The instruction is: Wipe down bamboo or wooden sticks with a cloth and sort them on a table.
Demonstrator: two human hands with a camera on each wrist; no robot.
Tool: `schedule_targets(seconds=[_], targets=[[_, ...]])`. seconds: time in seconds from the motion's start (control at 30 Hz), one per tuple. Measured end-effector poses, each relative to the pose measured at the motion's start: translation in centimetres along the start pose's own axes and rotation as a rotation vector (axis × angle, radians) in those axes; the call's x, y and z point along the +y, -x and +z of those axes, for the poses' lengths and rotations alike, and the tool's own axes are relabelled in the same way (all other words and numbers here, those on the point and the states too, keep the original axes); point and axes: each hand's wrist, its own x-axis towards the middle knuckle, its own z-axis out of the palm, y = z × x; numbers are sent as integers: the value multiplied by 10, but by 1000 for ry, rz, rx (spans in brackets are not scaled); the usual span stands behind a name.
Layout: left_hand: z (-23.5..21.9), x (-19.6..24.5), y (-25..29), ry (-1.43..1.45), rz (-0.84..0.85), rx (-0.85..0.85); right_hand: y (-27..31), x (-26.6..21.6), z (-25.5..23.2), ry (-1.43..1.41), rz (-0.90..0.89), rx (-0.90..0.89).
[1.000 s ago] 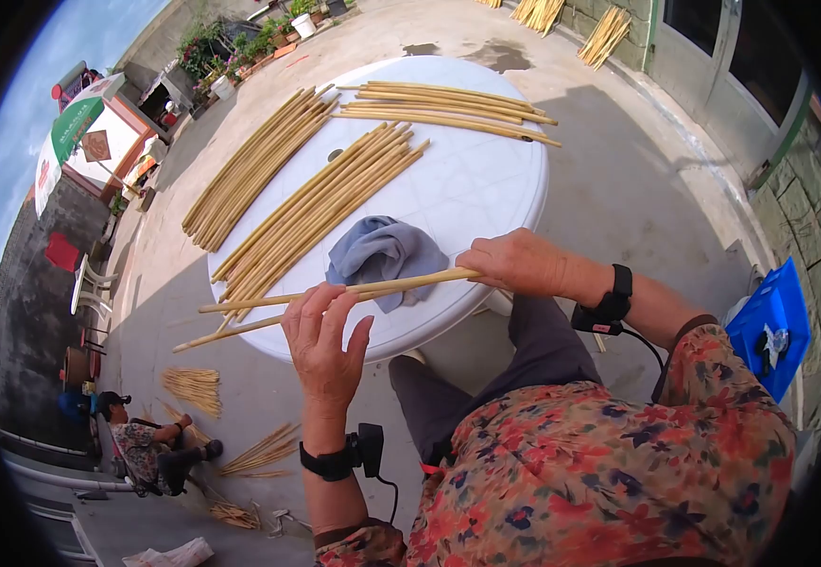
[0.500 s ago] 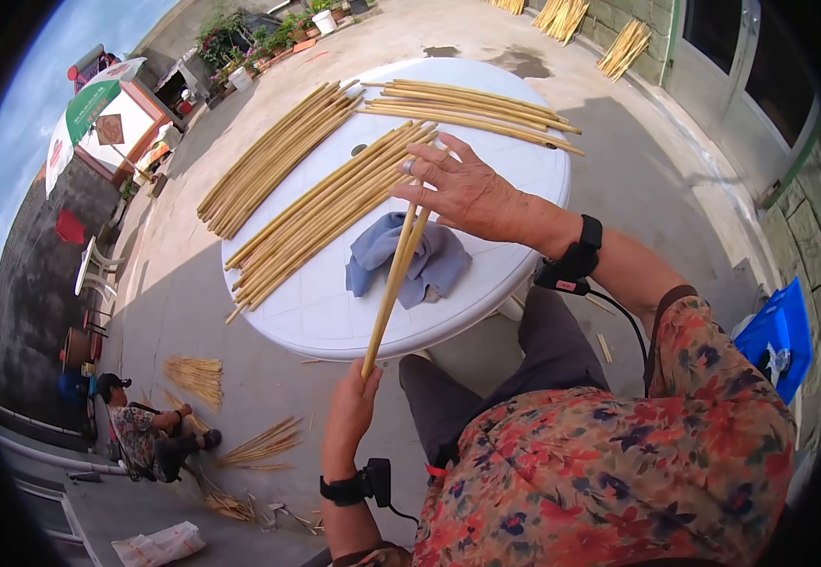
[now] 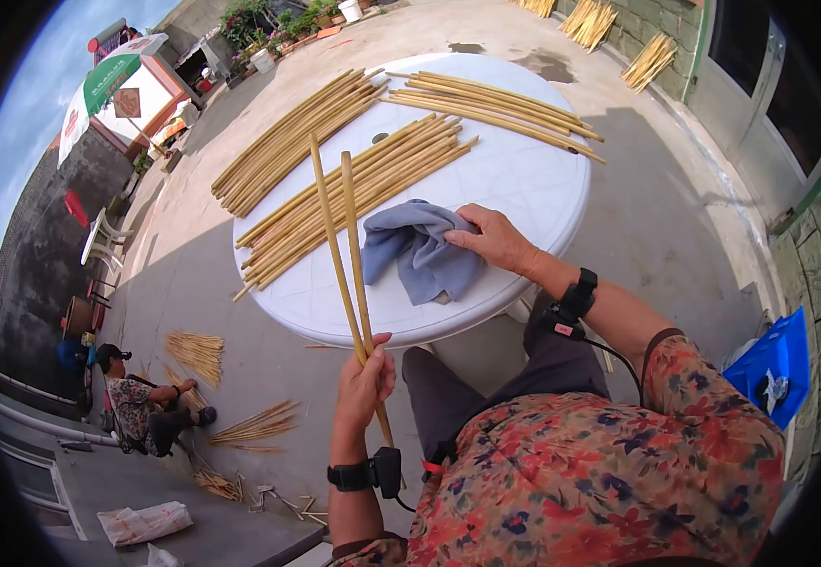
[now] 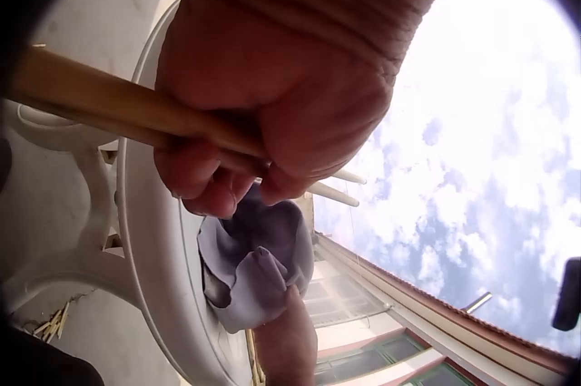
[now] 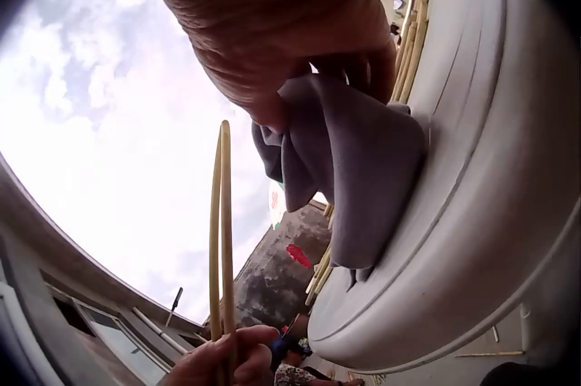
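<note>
Two long tan sticks (image 3: pixel 355 255) stand up from my left hand (image 3: pixel 363 383), its fingers curled round them near their lower part; their upper ends spread slightly apart. In the left wrist view the left hand (image 4: pixel 272 87) grips the sticks (image 4: pixel 100 100) in its fist. My right hand (image 3: pixel 497 238) pinches the edge of a crumpled grey-blue cloth (image 3: pixel 415 250) at the table's near side. From the right wrist view, the cloth (image 5: pixel 363 159) hangs in folds from the thumb and fingers of the right hand (image 5: pixel 290 41), its lower part touching the tabletop.
The round white table (image 3: pixel 533 203) bears several rows of sticks (image 3: pixel 297 142). At the lower left a seated person (image 3: pixel 146 402) is beside stick piles (image 3: pixel 254 425) on the ground. A blue container (image 3: pixel 771 369) stands at the right.
The right hand has left the sticks and come down to the cloth, which it now grips. The left hand holds the sticks more upright, with their upper ends spread apart.
</note>
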Motion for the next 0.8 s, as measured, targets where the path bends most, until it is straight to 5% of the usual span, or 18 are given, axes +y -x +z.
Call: schedule_targets(seconds=[0.07, 0.1, 0.17, 0.2, 0.37, 0.47, 0.57, 0.67, 0.73, 0.8], targets=[[7, 3, -6, -2, 44, 4, 1, -2, -9, -611, 252, -76], [10, 5, -9, -5, 91, 10, 3, -6, -12, -607, 256, -69], [19, 14, -16, -12, 125, -16, 10, -18, -13, -1378, 178, -53], [24, 19, -19, -21, 161, -29, 14, -20, -14, -1471, 264, -32], [47, 29, -38, -74, 193, -67, 32, -15, -9, -1587, 224, -131], [63, 32, -55, -231, 227, -151, 47, -8, -8, -1573, 191, -336], [73, 30, -61, -246, 155, -89, 52, -14, 1, -1342, 370, -194], [79, 26, -63, -232, 122, -163, 54, -4, 21, -1409, 402, -119], [87, 19, -66, -541, 395, -67, 58, -9, 26, -1387, 388, -88], [85, 12, -68, -626, 464, -35, 61, -18, 33, -1107, 195, -107]])
